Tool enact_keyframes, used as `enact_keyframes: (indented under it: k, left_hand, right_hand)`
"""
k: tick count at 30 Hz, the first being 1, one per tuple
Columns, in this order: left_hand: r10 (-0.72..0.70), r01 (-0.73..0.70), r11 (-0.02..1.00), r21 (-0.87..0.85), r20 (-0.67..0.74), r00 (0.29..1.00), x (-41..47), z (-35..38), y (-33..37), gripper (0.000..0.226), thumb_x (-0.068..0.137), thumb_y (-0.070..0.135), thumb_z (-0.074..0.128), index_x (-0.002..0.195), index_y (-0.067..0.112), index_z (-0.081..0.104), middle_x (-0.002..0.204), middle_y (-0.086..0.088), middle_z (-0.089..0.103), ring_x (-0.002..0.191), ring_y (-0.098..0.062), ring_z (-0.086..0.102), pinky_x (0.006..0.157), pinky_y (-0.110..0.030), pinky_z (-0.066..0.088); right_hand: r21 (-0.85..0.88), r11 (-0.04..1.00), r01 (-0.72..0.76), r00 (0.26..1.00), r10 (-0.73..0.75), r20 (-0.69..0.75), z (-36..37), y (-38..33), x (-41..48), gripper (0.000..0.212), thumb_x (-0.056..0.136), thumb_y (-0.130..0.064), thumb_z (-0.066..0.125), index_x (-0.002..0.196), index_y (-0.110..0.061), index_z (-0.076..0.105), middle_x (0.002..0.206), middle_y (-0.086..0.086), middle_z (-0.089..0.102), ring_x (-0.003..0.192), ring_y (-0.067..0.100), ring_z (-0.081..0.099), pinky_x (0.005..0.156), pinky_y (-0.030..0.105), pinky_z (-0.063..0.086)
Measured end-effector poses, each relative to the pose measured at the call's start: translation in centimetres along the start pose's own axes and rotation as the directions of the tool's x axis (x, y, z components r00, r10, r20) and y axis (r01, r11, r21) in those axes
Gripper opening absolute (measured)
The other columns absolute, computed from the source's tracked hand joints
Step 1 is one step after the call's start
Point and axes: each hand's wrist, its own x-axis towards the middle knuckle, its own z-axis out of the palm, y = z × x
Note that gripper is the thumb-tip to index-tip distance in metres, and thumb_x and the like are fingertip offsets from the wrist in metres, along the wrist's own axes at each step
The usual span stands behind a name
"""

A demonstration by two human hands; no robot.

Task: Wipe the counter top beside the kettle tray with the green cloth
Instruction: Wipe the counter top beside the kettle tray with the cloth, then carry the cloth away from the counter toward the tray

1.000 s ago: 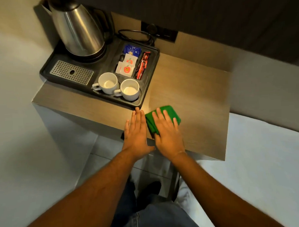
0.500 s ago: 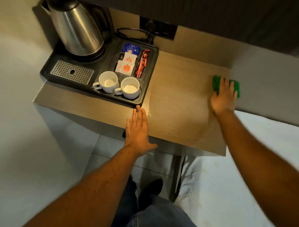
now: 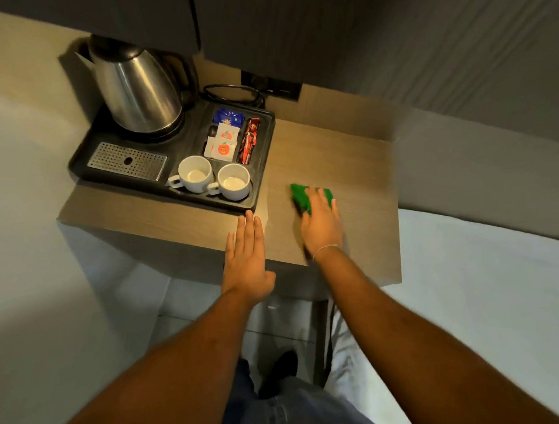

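One cloth (image 3: 301, 196) (green), back near tray (image 3: 260, 167)

Green cloth (image 3: 299, 195) lies bunched on wooden counter top (image 3: 349, 164) beside kettle tray (image 3: 265, 161)

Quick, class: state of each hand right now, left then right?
Left hand: open, fingers flat on the counter top, holding nothing.
Right hand: open, pressing the green cloth down.

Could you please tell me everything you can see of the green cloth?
The cloth is bright green, soft-looking fabric, folded or bunched into a small pad. It lies on the wooden counter, right of the tray and apart from it. The right hand presses on it with straight fingers, covering its near part; only the far edge shows.
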Motion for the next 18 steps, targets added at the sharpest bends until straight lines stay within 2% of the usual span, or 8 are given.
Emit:
enact_keyframes:
  k: [2,4,7,10,14,16,18]
  left_hand:
    - [0.006,0.000,0.999,0.048,-0.116,0.993,-0.8,-1.3,-0.6,0.120,0.088,0.037,0.061,0.171,0.009,-0.021,0.180,-0.012,-0.031,0.168,-0.030,-0.027,0.137,-0.051,-0.011]
    - [0.005,0.012,0.998,0.069,-0.236,0.972,-1.0,-3.3,-1.2,0.112,0.090,0.038,0.055,0.173,0.009,-0.015,0.182,-0.011,-0.024,0.170,-0.029,-0.019,0.137,-0.051,-0.008]
    - [-0.038,0.076,0.994,0.076,-0.419,0.907,-1.0,-7.0,-2.2,0.105,0.090,0.035,0.053,0.175,0.010,-0.003,0.185,-0.011,-0.007,0.172,-0.029,-0.005,0.137,-0.052,0.002]
    - [-0.130,0.178,0.984,0.030,-0.568,0.813,-2.3,-11.2,-3.0,0.097,0.093,0.034,0.048,0.176,0.014,0.002,0.186,-0.009,0.001,0.172,-0.027,0.003,0.138,-0.053,0.008]
    - [-0.246,0.338,0.941,0.018,-0.648,0.721,-7.7,-15.1,-5.1,0.086,0.100,0.035,0.040,0.176,0.012,0.008,0.186,-0.011,0.005,0.172,-0.028,0.006,0.138,-0.052,0.011]
    - [-0.317,0.421,0.907,0.006,-0.649,0.691,-11.9,-15.9,-7.0,0.080,0.106,0.036,0.038,0.176,0.011,0.010,0.186,-0.011,0.006,0.172,-0.028,0.006,0.138,-0.051,0.010]
    - [-0.418,0.513,0.858,-0.037,-0.632,0.653,-16.9,-15.5,-8.7,0.078,0.107,0.036,0.037,0.176,0.012,0.008,0.186,-0.009,0.004,0.173,-0.027,0.004,0.138,-0.051,0.009]
  right_hand:
    - [0.116,0.990,-0.074,0.993,0.084,-0.079,-2.7,-0.5,1.5,0.062,0.105,-0.013,0.052,0.166,-0.021,0.037,0.165,0.011,0.047,0.148,0.037,0.049,0.121,0.047,0.041]
    - [0.140,0.990,-0.018,0.991,0.036,-0.129,-5.6,-1.9,2.6,0.064,0.106,-0.013,0.051,0.167,-0.022,0.033,0.156,0.015,0.057,0.134,0.039,0.060,0.108,0.046,0.051]
    - [0.170,0.966,0.195,0.968,-0.161,-0.194,-8.8,-6.0,3.5,0.066,0.101,-0.004,0.050,0.165,-0.019,0.040,0.165,0.010,0.049,0.145,0.036,0.053,0.113,0.043,0.048]
    - [0.208,0.891,0.404,0.909,-0.364,-0.203,-9.4,-11.6,2.5,0.063,0.100,-0.002,0.053,0.162,-0.013,0.045,0.165,0.010,0.049,0.152,0.029,0.047,0.122,0.038,0.041]
    - [0.213,0.741,0.636,0.771,-0.619,-0.149,-6.4,-19.1,-2.7,0.060,0.098,0.008,0.051,0.158,0.000,0.047,0.162,0.020,0.050,0.153,0.034,0.045,0.126,0.044,0.036]
    - [0.279,0.691,0.667,0.731,-0.678,-0.071,-4.6,-22.7,-6.8,0.063,0.098,0.005,0.051,0.160,-0.004,0.043,0.165,0.018,0.045,0.154,0.034,0.043,0.127,0.044,0.035]
    - [0.324,0.630,0.706,0.662,-0.750,0.017,-2.8,-25.6,-11.4,0.063,0.101,-0.002,0.050,0.162,-0.009,0.040,0.167,0.016,0.043,0.153,0.034,0.043,0.124,0.046,0.036]
